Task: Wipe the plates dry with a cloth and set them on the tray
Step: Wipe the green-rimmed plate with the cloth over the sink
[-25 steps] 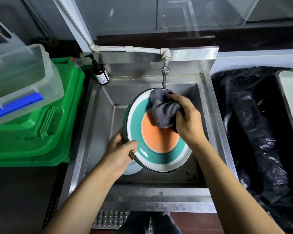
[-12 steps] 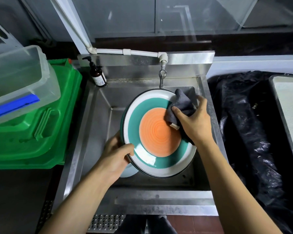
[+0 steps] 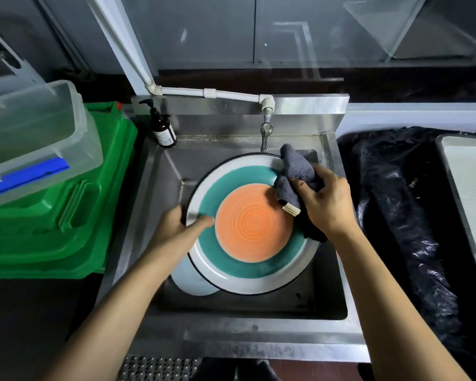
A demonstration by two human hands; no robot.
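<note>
Plate (image 3: 254,224): held tilted over the sink (image 3: 160,171) basin, face up.
Left hand (image 3: 176,229): fingers curled round its left rim, thumb on the face.
Right hand (image 3: 323,200): fingers bunch the grey cloth (image 3: 296,167) against the upper right rim.
Second plate (image 3: 188,281): pale, partly hidden beneath.
Tray (image 3: 473,177): at the right edge, well apart.
Risk: a wet rim held on one side may slip and strike the plate below.

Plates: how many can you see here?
2. The orange-and-teal plate is held over the sink; a pale one peeks out beneath its lower left edge. More may be hidden underneath.
</note>
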